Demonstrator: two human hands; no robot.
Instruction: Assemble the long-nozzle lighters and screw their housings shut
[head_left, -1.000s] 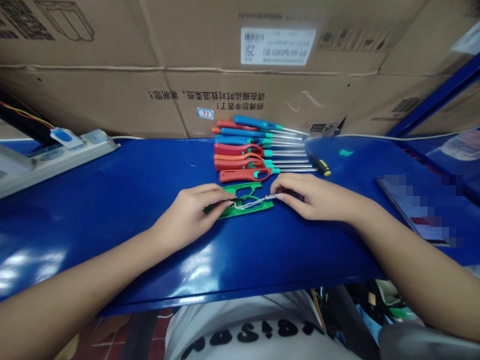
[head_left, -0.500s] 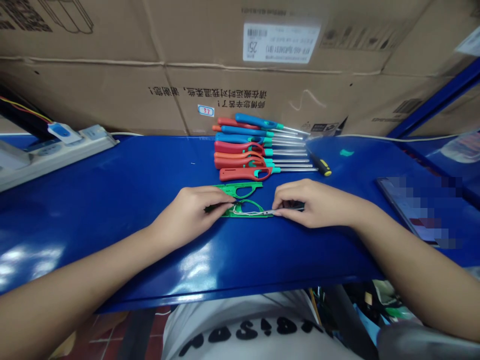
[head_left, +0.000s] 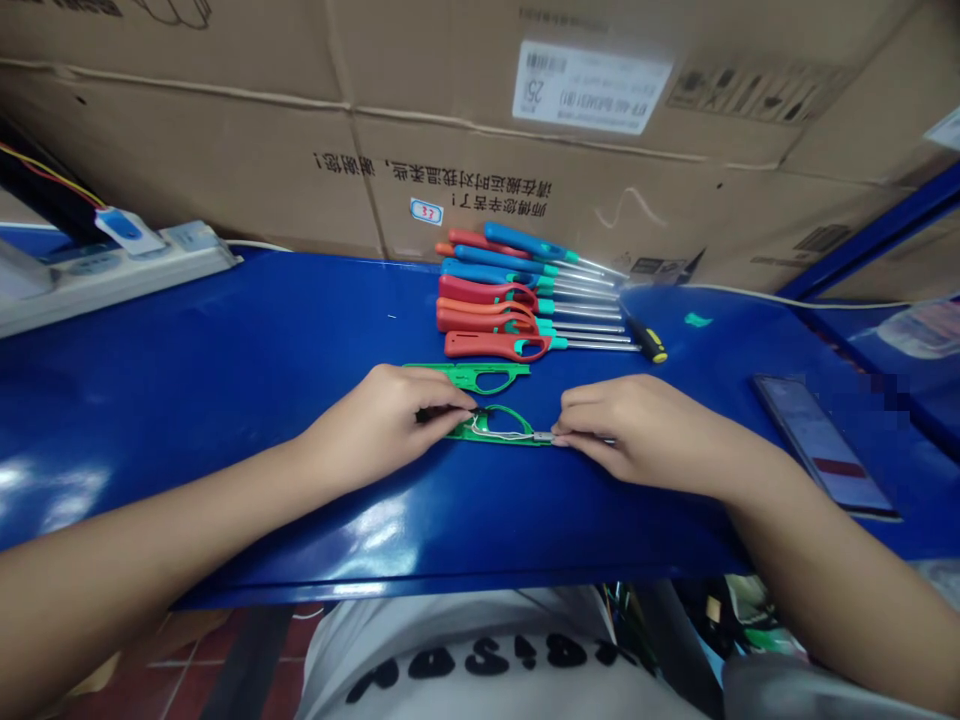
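Note:
Two green plastic shell halves lie on the blue table, one behind the other. My left hand (head_left: pixel 409 415) is closed at the left end of the nearer green half (head_left: pixel 510 415), pinching a small black part. A white wire (head_left: pixel 499 434) runs from there along that half to a thin metal rod (head_left: pixel 543 437). The fingers of my right hand (head_left: pixel 607 425) pinch the rod at the right end of the half. The farther green half (head_left: pixel 491 377) lies flat, its left part behind my left hand.
Several red, orange and blue lighters (head_left: pixel 487 317) with metal tubes lie behind the hands, beside a black-and-yellow screwdriver (head_left: pixel 649 340). A phone (head_left: pixel 825 445) is at the right, a power strip (head_left: pixel 112 270) at the left. Cardboard boxes (head_left: pixel 262 170) stand along the back.
The view has shifted a little. My right hand has moved slightly nearer to me, its fingers still pinching the rod. My left hand has kept its grip on the black part.

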